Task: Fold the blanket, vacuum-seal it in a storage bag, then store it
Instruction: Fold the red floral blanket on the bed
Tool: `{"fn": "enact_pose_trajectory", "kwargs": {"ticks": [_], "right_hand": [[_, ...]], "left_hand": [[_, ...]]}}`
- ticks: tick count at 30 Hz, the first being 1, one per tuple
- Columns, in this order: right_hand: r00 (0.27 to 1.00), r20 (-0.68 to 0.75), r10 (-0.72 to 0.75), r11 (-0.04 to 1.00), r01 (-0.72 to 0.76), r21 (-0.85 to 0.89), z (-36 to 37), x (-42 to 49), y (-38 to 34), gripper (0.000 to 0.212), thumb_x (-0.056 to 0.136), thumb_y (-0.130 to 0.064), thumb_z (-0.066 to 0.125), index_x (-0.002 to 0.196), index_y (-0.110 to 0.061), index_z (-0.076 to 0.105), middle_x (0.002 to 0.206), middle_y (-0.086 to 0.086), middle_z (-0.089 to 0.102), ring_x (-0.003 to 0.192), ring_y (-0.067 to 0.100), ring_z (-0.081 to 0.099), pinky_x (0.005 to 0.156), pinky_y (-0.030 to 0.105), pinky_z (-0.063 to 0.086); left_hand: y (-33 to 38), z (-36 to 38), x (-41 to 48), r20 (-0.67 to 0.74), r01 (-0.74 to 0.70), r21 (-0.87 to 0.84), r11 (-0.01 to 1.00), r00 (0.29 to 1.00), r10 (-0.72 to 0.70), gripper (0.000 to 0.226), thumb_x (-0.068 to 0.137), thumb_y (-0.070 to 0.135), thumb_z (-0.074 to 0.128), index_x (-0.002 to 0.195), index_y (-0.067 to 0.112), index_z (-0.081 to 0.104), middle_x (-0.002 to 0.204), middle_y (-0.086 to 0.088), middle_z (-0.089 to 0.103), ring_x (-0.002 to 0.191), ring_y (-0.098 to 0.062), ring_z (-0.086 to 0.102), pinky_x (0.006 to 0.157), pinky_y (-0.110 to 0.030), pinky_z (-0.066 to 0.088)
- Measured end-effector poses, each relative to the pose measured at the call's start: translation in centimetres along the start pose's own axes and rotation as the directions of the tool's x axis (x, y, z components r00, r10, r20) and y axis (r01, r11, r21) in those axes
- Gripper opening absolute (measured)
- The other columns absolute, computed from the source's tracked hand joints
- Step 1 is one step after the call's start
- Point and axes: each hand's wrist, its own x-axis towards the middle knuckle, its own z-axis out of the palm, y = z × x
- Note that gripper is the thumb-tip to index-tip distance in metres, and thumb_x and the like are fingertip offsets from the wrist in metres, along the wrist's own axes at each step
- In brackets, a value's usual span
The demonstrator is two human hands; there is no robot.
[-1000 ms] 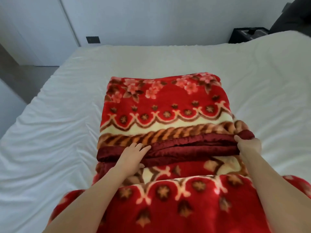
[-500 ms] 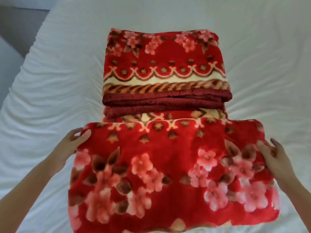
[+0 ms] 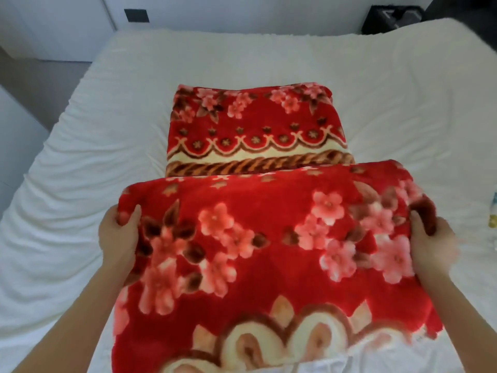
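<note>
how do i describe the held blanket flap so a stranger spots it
On the white bed lies a red floral blanket. The flap is its near part, gripped by the left hand and right hand. Unlike the far fold, it has no rope-pattern band.

Red floral blanket, part-folded on bed, near flap seemingly lifted.

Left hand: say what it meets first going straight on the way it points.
The left hand, gripping the blanket's lifted flap, points forward, slightly right. Likely first: the folded stack, at its near left corner; it could instead pass over bare sheet. Depth unclear.
</note>
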Motion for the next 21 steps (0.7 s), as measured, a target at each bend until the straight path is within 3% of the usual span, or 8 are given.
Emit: {"fn": "enact_pose_trajectory", "kwargs": {"ticks": [2,4,7,10,13,15,18,21], "right_hand": [[0.984,0.163,0.070,0.979,-0.037,-0.199,4.0,0.4,1.8,0.041,0.097,-0.042,0.046,0.096,-0.001,0.054,0.091,0.027,0.062,0.086,0.043,0.058,0.066,0.039,0.038],[0.951,0.268,0.153,0.955,-0.072,-0.289,6.3,0.9,2.9,0.048,0.096,-0.047,0.043,0.102,-0.001,0.055,0.100,0.030,0.062,0.094,0.043,0.058,0.066,0.038,0.037],[0.923,0.317,0.219,0.938,-0.110,-0.329,5.4,1.8,2.7,0.054,0.094,-0.054,0.042,0.093,-0.002,0.056,0.099,0.027,0.063,0.089,0.039,0.057,0.068,0.037,0.036],[0.910,0.338,0.240,0.959,-0.168,-0.227,2.4,1.3,2.7,0.064,0.086,-0.073,0.035,0.099,-0.014,0.057,0.083,0.015,0.066,0.072,0.033,0.059,0.065,0.036,0.042],[0.873,0.415,0.255,0.964,-0.263,-0.039,-1.6,-1.8,5.9,0.071,0.074,-0.083,0.043,0.100,-0.018,0.056,0.071,0.003,0.062,0.064,0.025,0.060,0.061,0.034,0.045],[0.821,0.469,0.324,0.922,-0.385,0.037,-4.2,-5.3,7.6,0.076,0.067,-0.083,0.054,0.105,-0.018,0.059,0.090,0.003,0.068,0.082,0.025,0.065,0.068,0.035,0.052],[0.686,0.633,0.360,0.809,-0.567,0.154,-6.7,-10.8,9.5,0.047,0.077,-0.056,0.066,0.114,-0.030,0.055,0.113,0.003,0.063,0.100,0.025,0.060,0.083,0.034,0.049],[0.576,0.667,0.472,0.688,-0.714,0.130,-6.6,-13.1,11.5,0.108,0.032,-0.064,0.086,0.124,-0.027,0.043,0.121,0.001,0.051,0.112,0.029,0.046,0.097,0.055,0.037]], "left_hand": [[-3.1,2.9,1.8,0.066,0.053,0.269,0.962,0.995,-0.073,0.024,0.089,0.041,0.053,0.091,0.017,0.058,0.086,-0.012,0.065,0.078,-0.036,0.061,0.073,-0.046,0.050],[-5.3,5.1,2.9,0.126,0.070,0.399,0.914,0.983,-0.131,0.035,0.091,0.043,0.048,0.099,0.009,0.055,0.090,-0.018,0.064,0.082,-0.040,0.061,0.074,-0.044,0.048],[-6.1,5.2,3.8,0.179,0.104,0.398,0.912,0.966,-0.189,0.055,0.081,0.059,0.046,0.096,0.007,0.056,0.084,-0.020,0.065,0.075,-0.040,0.063,0.074,-0.047,0.052],[-5.3,2.5,2.8,0.228,0.272,0.212,0.938,0.920,-0.319,0.071,0.070,0.075,0.054,0.102,0.011,0.056,0.082,-0.015,0.067,0.069,-0.034,0.065,0.066,-0.045,0.056],[-4.6,-2.2,-0.8,0.423,0.377,0.159,0.912,0.809,-0.409,0.065,0.080,0.068,0.051,0.120,0.017,0.049,0.093,-0.006,0.067,0.080,-0.023,0.063,0.072,-0.038,0.049],[-5.5,-5.8,-4.0,0.574,0.390,0.252,0.886,0.677,-0.461,0.063,0.079,0.073,0.042,0.120,0.027,0.056,0.107,0.003,0.067,0.100,-0.018,0.061,0.089,-0.041,0.044],[-8.4,-9.9,-8.7,0.668,0.470,0.304,0.829,0.515,-0.537,0.047,0.078,0.070,0.044,0.114,0.042,0.056,0.113,0.010,0.067,0.111,-0.017,0.057,0.101,-0.048,0.040],[-11.4,-11.2,-12.9,0.675,0.509,0.338,0.792,0.456,-0.581,0.050,0.073,0.050,0.071,0.117,0.031,0.056,0.115,0.006,0.067,0.114,-0.014,0.054,0.105,-0.050,0.035]]}}
